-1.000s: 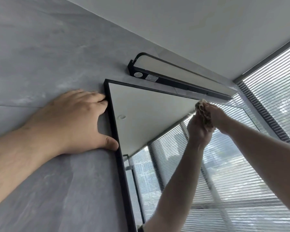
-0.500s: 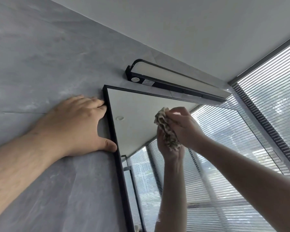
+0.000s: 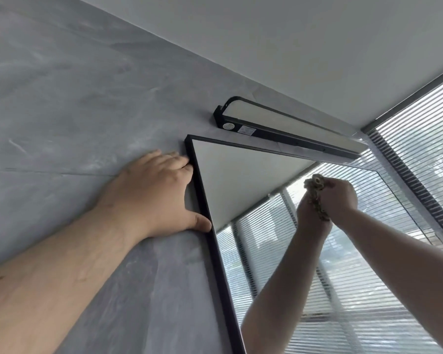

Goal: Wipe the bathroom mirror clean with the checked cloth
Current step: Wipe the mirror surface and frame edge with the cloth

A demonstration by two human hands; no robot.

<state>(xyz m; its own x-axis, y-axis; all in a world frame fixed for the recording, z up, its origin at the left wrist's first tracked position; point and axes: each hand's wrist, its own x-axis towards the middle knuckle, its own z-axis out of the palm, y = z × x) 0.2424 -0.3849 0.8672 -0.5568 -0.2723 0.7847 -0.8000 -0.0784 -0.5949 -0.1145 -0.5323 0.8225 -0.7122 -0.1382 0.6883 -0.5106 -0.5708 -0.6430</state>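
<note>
Checked cloth (image 3: 315,194) sits bunched in the right hand's (image 3: 342,198) curled fingers, pressed against the mirror (image 3: 241,180); left hand (image 3: 154,198) lies flat, empty.

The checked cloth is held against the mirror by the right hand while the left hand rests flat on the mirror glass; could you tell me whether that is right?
Not quite: in the head view the left hand rests flat on the grey wall, beside the black frame, not on the glass. The right hand does hold the checked cloth against the mirror.
</note>
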